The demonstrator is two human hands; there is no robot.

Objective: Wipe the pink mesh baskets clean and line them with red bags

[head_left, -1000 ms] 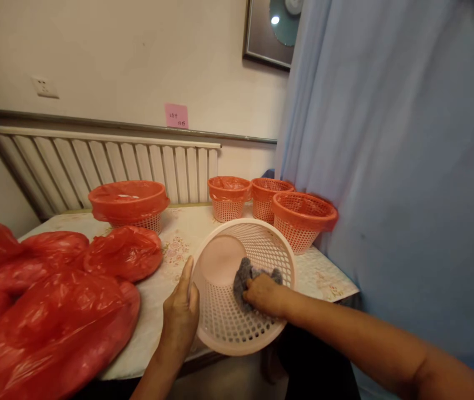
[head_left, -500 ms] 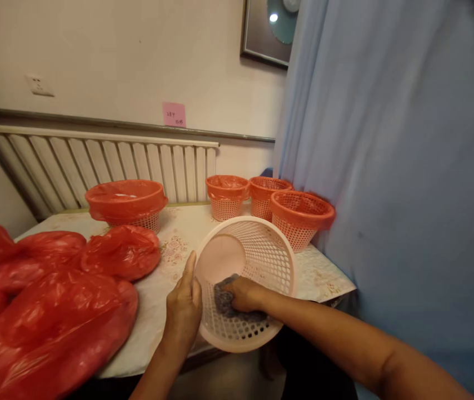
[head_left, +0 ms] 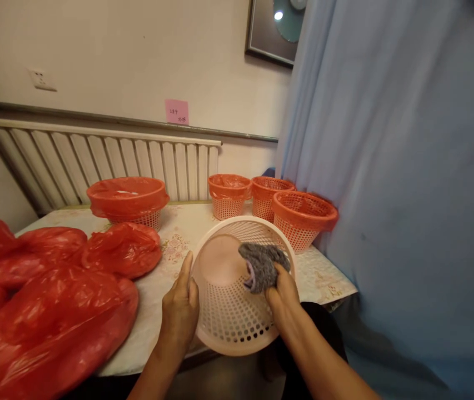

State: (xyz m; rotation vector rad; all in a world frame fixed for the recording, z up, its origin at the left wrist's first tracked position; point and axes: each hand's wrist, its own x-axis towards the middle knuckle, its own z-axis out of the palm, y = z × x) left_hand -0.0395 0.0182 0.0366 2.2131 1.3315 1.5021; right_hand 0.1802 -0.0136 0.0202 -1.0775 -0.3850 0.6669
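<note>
A pale pink perforated plastic basket lies tilted at the table's front edge, its open mouth toward me. My left hand grips the basket's left rim, thumb and index finger pointing up along it; the other fingers are partly hidden behind. In my right hand is a bunched grey cloth, held at the mouth of the basket near its right side. The smooth round bottom of the basket shows to the left of the cloth.
Several filled red plastic bags cover the table's left side. A wide basket lined with a red bag stands behind them. Three smaller red-lined baskets stand at the back right. A blue curtain hangs on the right; a radiator lines the wall.
My right hand has lifted the grey cloth from the basket's lower inner wall up and right toward its mouth. My left hand stays on the rim.
</note>
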